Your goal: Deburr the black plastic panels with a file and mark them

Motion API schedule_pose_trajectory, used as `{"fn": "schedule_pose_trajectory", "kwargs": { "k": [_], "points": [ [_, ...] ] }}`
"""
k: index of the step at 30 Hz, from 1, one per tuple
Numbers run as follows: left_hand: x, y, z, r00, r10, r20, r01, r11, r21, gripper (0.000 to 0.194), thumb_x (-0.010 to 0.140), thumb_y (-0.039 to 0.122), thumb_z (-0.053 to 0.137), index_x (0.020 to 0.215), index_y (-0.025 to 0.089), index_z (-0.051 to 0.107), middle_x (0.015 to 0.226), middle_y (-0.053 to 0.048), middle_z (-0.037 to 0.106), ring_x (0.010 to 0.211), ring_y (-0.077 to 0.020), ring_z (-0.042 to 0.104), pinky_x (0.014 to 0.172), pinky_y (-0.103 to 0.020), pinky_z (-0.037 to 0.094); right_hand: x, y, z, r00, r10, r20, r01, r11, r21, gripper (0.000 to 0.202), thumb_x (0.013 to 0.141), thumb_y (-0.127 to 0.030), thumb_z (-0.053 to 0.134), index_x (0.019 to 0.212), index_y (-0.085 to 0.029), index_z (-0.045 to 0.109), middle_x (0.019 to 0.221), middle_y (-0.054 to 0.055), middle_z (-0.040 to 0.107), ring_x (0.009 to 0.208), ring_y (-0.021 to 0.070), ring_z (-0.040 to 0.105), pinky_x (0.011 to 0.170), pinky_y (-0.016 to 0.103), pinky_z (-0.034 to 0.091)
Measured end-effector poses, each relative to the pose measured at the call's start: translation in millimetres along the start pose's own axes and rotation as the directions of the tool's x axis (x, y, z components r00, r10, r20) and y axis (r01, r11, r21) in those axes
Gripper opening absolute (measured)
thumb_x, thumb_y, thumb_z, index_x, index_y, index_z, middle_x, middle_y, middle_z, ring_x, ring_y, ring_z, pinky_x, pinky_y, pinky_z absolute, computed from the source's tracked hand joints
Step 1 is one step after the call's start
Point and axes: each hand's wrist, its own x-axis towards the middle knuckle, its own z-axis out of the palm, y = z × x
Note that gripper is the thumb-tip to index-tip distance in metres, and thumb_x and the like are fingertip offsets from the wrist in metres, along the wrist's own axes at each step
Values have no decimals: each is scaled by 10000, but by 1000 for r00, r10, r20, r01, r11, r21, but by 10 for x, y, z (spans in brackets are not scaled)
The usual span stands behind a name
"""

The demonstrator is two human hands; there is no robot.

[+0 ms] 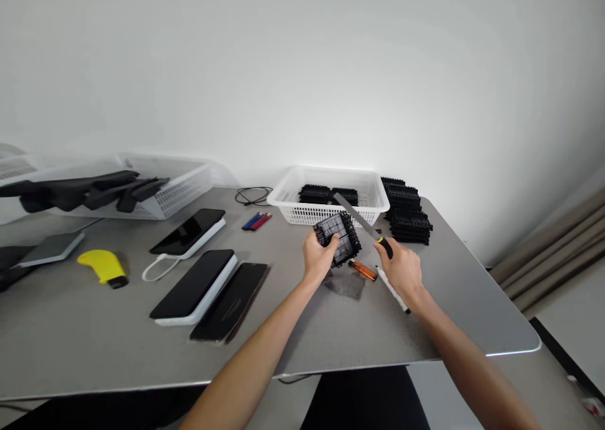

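Observation:
My left hand (319,253) is closed around a square black plastic piece (341,241) with toothed edges and a grid on its face, thumb across the front. In my right hand (401,269) is a flat metal file (358,215) by its black and yellow handle. The file slants up to the left, its blade near the piece's upper right edge; whether they touch I cannot tell. Below the hands lie an orange lighter (363,270), a white marker (392,289) and a patch of dark dust (347,285) on the grey table.
A white basket (326,214) holding similar black pieces stands at the back, with stacked black pieces (409,215) to its right. Leftward are blue and red lighters (256,221), several phones (193,285), a yellow-handled tool (103,266) and another basket (184,193) with black parts.

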Motion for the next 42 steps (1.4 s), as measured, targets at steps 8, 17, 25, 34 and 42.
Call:
{"fn": "schedule_pose_trajectory", "kwargs": {
  "k": [8,17,25,34,42],
  "points": [
    [-14,36,118,948,-318,26,287,813,-506,395,507,215,804,860,167,634,854,-24,698,754,-161,645,763,-303,516,66,-67,91,970,-8,242,-152,758,635,421,813,-568,573,796,-152,634,639,-5,579,563,128,470,529,243,328],
    [9,115,31,917,-281,281,378,839,-392,268,587,328,776,770,174,655,725,-8,697,650,-150,627,597,-251,487,102,-1,199,944,177,279,-331,517,789,396,749,-576,635,704,-206,503,433,-79,410,366,95,356,404,238,291],
    [-2,58,12,867,-306,392,395,903,-168,332,582,286,745,882,188,644,676,-5,694,609,-180,637,602,-291,478,166,136,-6,992,125,7,-110,840,532,475,854,-600,479,860,-159,657,708,43,638,652,179,553,587,263,381],
    [41,-18,-16,897,-292,330,358,920,-159,350,591,334,753,881,189,619,615,6,661,522,-166,595,535,-278,445,62,6,-13,991,34,128,-57,981,185,415,863,-609,498,757,-226,616,757,23,701,683,193,625,587,270,335],
    [60,13,-26,896,-321,308,402,881,-252,359,561,317,751,867,200,604,679,-9,698,619,-200,653,605,-312,487,81,65,-56,997,54,60,-60,993,102,410,902,-590,446,764,-238,602,766,30,700,738,213,653,589,267,341]
  ]
}}
